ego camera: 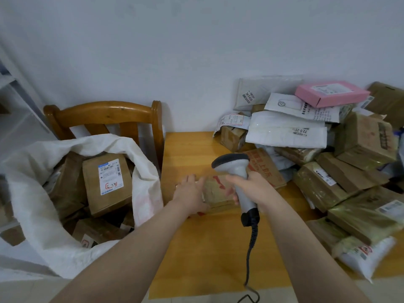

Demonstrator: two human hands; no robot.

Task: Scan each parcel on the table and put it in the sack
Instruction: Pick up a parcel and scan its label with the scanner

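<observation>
While right hand (247,186) grips scanner (231,164), left hand (190,191) touches taped cardboard parcel (216,193).

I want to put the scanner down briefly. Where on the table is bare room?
Bare wood on the table lies along its near edge, nearest the person. A second patch lies at the far left corner, between the chair and the pile of parcels. The right side is crowded.
</observation>
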